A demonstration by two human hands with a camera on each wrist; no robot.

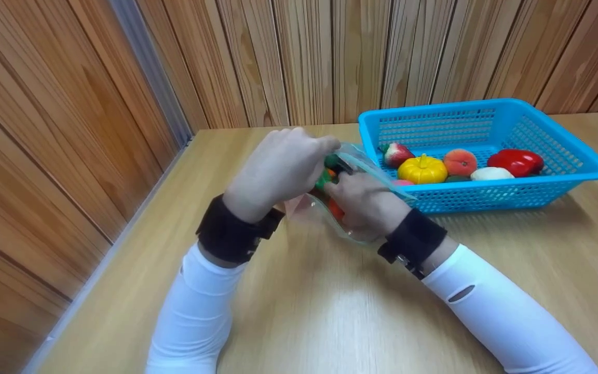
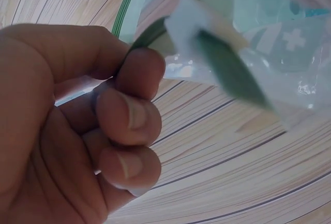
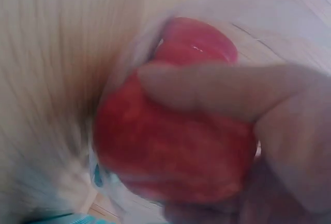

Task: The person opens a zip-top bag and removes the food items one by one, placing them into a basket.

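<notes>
A clear zip bag (image 1: 367,162) with red, green and orange toy produce inside is held just above the table, between both hands. My left hand (image 1: 325,149) pinches the bag's green-striped top edge (image 2: 227,69) with curled fingers (image 2: 135,118). Lower down, my right hand (image 1: 341,188) grips the bag from the near side. In the right wrist view its thumb (image 3: 217,92) presses on a red fruit (image 3: 170,151). I cannot tell whether the bag's film lies between thumb and fruit.
A blue mesh basket (image 1: 563,179) stands on the wooden table (image 1: 330,311) to the right of the bag. It holds a yellow pumpkin (image 1: 422,169), a peach (image 1: 460,162), a red pepper (image 1: 517,162), a strawberry-like piece (image 1: 396,154) and a white piece (image 1: 491,174). Wood-panelled walls close off the left and back.
</notes>
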